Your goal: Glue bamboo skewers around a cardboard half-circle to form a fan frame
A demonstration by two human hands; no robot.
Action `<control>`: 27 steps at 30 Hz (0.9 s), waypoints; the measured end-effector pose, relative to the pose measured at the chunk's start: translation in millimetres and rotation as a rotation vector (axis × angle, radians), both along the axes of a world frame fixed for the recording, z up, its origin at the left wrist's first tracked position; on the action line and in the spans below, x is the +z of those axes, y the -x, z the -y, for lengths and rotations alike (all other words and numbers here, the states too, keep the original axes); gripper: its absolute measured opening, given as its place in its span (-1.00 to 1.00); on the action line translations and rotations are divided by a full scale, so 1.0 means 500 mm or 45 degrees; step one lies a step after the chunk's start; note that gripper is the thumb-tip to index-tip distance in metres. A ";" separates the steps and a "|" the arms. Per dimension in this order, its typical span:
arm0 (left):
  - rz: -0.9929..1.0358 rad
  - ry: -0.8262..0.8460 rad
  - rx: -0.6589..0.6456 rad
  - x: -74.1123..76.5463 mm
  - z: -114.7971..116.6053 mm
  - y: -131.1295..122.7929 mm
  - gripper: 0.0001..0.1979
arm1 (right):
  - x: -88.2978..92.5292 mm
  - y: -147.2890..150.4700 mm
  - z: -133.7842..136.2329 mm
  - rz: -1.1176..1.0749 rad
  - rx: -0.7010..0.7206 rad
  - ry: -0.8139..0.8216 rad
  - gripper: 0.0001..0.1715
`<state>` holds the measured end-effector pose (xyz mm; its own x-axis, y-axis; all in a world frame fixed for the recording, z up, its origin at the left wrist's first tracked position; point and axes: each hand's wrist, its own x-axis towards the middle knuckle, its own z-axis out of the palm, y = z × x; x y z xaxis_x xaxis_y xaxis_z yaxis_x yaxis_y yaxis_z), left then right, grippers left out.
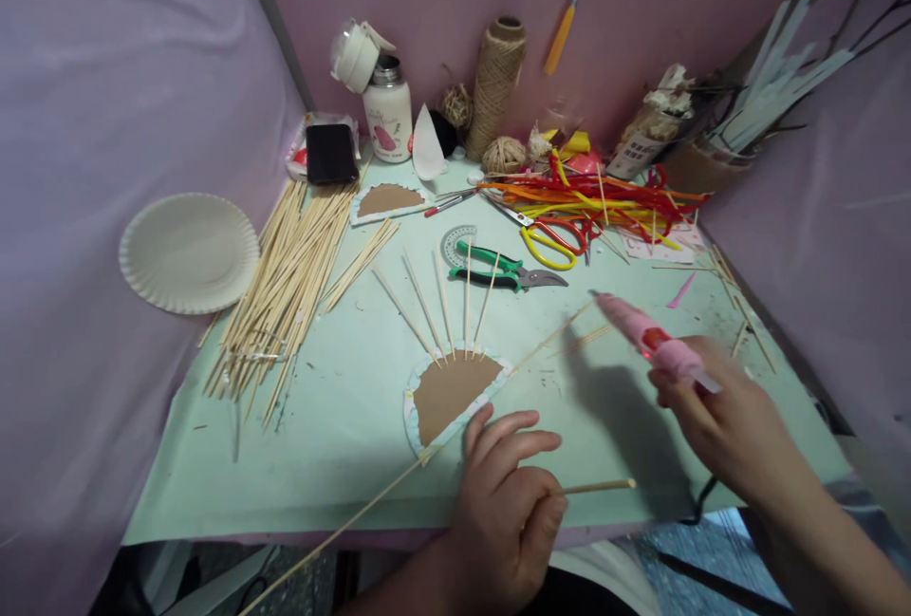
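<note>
My right hand (718, 421) grips a pink glue gun (651, 336), its nozzle pointing up and left over the green table. My left hand (509, 493) pinches a short bamboo stick (602, 485) between thumb and fingers, with two fingers stretched toward a brown cardboard half-disc (452, 393). Several bamboo sticks fan out from the half-disc's top edge. A long thin stick (370, 505) runs diagonally under my left hand and past the table's front edge.
A heap of bamboo sticks (285, 274) lies at left beside a white paper plate (189, 251). Green pruning shears (505, 271), yellow scissors (548, 244), coloured pipe cleaners (604, 198), twine spools (494, 84), a bottle (388, 113) and a second half-disc (388, 200) crowd the back.
</note>
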<state>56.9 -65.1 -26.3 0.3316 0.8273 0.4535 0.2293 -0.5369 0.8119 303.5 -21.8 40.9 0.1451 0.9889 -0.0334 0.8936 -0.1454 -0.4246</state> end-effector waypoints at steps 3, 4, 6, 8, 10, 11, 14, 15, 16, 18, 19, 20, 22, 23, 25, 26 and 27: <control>0.125 -0.013 -0.026 0.009 -0.006 0.001 -0.91 | -0.031 -0.069 0.021 0.438 -0.221 0.018 -0.52; 0.181 0.009 -0.026 0.012 -0.008 -0.001 -0.90 | -0.044 -0.087 0.029 0.521 -0.270 0.021 -0.46; 0.271 0.119 -0.027 0.019 -0.011 -0.008 -0.83 | -0.070 -0.114 0.043 0.622 -0.307 0.057 -0.41; 0.309 0.268 -0.019 0.025 -0.013 -0.016 -0.75 | -0.087 -0.128 0.052 0.658 -0.287 0.138 -0.39; 0.311 0.404 -0.002 0.029 -0.016 -0.023 -0.70 | -0.087 -0.130 0.054 0.723 -0.274 0.186 -0.37; 0.305 0.465 0.016 0.030 -0.018 -0.026 -0.69 | -0.080 -0.125 0.052 0.756 -0.276 0.154 -0.37; 0.284 0.630 0.077 0.030 -0.026 -0.035 -0.68 | -0.035 -0.086 0.045 0.575 -0.239 -0.166 -0.36; 0.273 0.668 0.094 0.030 -0.029 -0.038 -0.68 | -0.017 -0.064 0.042 0.317 -0.125 -0.205 -0.39; 0.260 0.691 0.107 0.030 -0.032 -0.041 -0.68 | 0.001 -0.038 0.039 0.034 -0.030 -0.177 -0.44; 0.240 0.677 0.113 0.032 -0.037 -0.048 -0.70 | 0.031 0.021 0.032 -0.424 0.196 -0.021 -0.53; 0.229 0.652 0.112 0.032 -0.039 -0.050 -0.72 | 0.041 0.050 0.027 -0.595 0.268 0.071 -0.57; 0.217 0.625 0.111 0.033 -0.041 -0.052 -0.72 | 0.047 0.076 0.021 -0.719 0.328 0.139 -0.64; 0.189 0.583 0.108 0.031 -0.042 -0.051 -0.70 | 0.050 0.114 0.006 -0.885 0.405 0.168 -0.70; 0.175 0.569 0.108 0.029 -0.042 -0.048 -0.70 | 0.047 0.125 -0.004 -0.942 0.395 0.176 -0.67; 0.156 0.545 0.113 0.023 -0.039 -0.040 -0.73 | 0.037 0.128 -0.032 -1.056 0.291 0.135 -0.64; 0.154 0.526 0.116 0.020 -0.038 -0.035 -0.76 | 0.031 0.124 -0.050 -1.121 0.212 0.096 -0.65; 0.153 0.495 0.125 0.017 -0.036 -0.031 -0.77 | 0.025 0.118 -0.071 -1.201 0.126 0.033 -0.65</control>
<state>72.4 -47.2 -17.7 0.2067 0.9695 0.1318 0.1553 -0.1655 0.9739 244.4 13.8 53.3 -0.0369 0.9926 -0.1161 0.1926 -0.1069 -0.9754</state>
